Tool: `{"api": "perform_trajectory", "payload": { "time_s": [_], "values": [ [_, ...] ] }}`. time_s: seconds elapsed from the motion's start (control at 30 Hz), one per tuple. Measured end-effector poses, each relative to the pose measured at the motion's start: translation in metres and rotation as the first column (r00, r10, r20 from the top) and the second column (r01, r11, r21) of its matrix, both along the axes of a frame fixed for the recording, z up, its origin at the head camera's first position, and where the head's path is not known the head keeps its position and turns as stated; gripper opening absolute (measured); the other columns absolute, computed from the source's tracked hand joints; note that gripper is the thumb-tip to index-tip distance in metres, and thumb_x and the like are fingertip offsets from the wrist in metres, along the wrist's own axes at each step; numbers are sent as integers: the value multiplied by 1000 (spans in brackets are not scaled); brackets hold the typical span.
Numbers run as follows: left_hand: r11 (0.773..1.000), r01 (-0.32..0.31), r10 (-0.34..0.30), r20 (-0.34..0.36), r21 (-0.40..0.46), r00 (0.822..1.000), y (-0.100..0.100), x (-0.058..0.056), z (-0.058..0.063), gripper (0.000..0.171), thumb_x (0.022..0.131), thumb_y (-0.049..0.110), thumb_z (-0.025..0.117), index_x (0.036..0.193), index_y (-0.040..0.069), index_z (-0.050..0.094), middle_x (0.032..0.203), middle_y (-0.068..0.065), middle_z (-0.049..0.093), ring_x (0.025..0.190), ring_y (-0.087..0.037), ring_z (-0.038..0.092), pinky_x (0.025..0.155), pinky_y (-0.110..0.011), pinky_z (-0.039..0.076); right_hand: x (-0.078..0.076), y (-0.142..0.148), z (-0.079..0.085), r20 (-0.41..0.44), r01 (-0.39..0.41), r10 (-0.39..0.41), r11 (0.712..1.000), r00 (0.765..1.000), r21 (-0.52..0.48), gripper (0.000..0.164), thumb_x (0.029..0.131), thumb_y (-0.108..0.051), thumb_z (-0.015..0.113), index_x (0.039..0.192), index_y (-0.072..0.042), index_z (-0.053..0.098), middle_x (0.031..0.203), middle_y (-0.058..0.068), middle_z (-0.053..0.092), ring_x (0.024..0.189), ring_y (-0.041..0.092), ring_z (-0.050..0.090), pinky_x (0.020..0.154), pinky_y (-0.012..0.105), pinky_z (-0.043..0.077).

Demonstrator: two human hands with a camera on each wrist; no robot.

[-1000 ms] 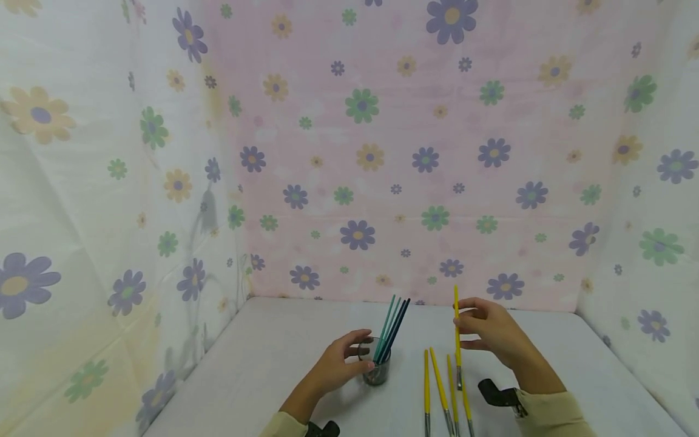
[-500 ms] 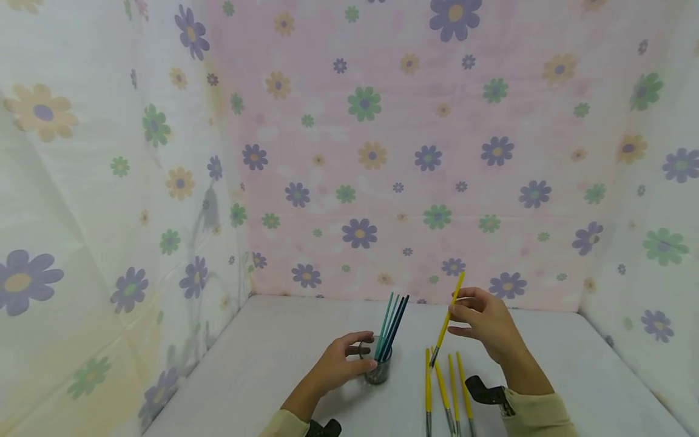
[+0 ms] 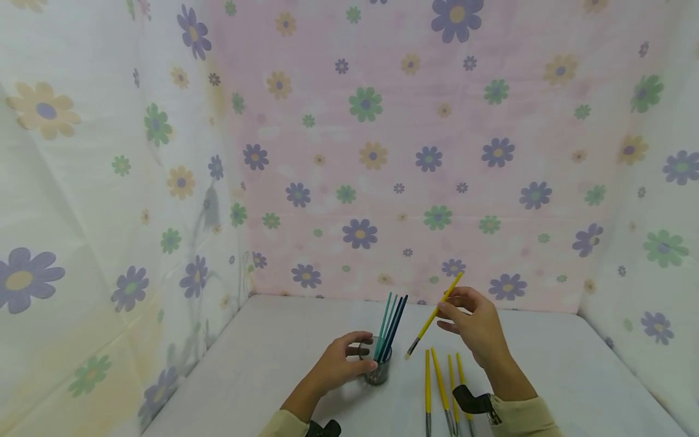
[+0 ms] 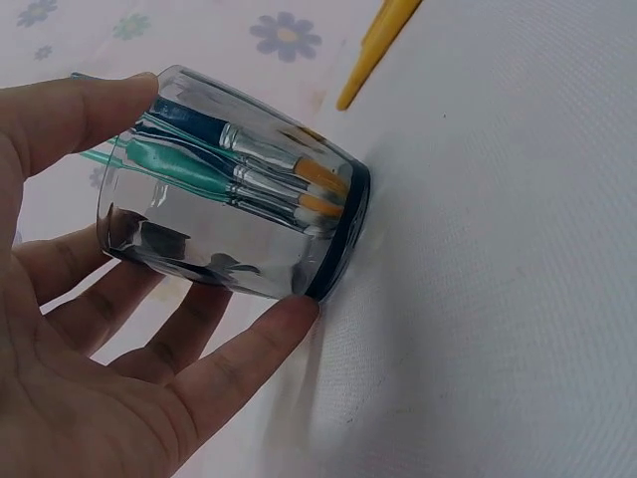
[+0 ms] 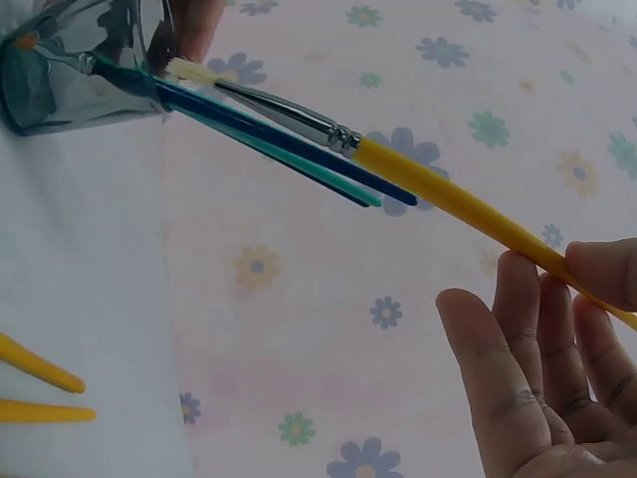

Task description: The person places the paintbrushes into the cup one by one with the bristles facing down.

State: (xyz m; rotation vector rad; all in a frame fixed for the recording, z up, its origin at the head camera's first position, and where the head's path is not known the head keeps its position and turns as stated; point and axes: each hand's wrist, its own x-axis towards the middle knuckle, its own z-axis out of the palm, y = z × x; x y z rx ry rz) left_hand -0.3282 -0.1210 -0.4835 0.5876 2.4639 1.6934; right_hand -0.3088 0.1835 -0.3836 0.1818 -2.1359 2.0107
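My left hand [image 3: 342, 362] holds a clear glass [image 4: 234, 254] upright on the table, thumb at its near side and fingers around the far side. Teal and dark blue paintbrushes [image 3: 391, 328] stand in it, bristles down, as the left wrist view shows. My right hand [image 3: 476, 325] pinches a yellow paintbrush [image 3: 434, 315] by its handle between thumb and fingers. That brush slants in the air, its pale bristles [image 5: 189, 70] down and to the left, right of the glass. In the right wrist view the bristles overlap the glass's rim.
Several yellow paintbrushes [image 3: 440, 385] lie side by side on the white table [image 3: 306, 321], handles pointing away from me, below my right hand. Flowered cloth walls [image 3: 382, 182] enclose the table at the back and both sides.
My right hand has carried the yellow paintbrush up from above the other yellow ones and left toward the glass, tilting it from upright to slanted. My left hand has stayed at the glass.
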Motion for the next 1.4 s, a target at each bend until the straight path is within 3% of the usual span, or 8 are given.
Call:
{"api": "perform_trajectory", "payload": {
  "time_s": [0.37,0.7,0.97,1.4],
  "values": [
    [1000,-10,10,12,-16,1000,1,-3,-2,62,89,29,83,144,15,58,144,-9,61,126,-34,63,99,-58,55,-3,-25,-15,-62,16,-15,1000,998,26,32,98,-17,73,125,-5,61,117,18,65,99,22,76,85,31,63],
    [999,-18,19,14,-33,1000,2,-1,0,62,89,29,83,144,15,58,144,-8,61,126,-33,63,100,-58,54,-2,-44,-29,-42,-24,26,998,999,59,30,96,-15,75,123,-8,64,114,16,66,98,27,75,84,30,63],
    [999,-31,32,25,-43,999,3,-1,1,62,88,31,83,143,16,59,143,-7,62,126,-33,64,102,-61,53,-6,-56,-40,-13,5,-3,993,1000,116,27,96,-12,74,122,-12,66,109,11,69,92,22,75,80,28,63],
    [999,-18,19,28,-31,999,1,-2,1,61,89,29,82,144,15,58,143,-6,62,126,-33,63,103,-59,53,-7,-66,-49,35,-7,2,988,999,156,29,96,-11,74,123,-7,66,108,10,69,91,19,75,77,29,64]
  ]
}}
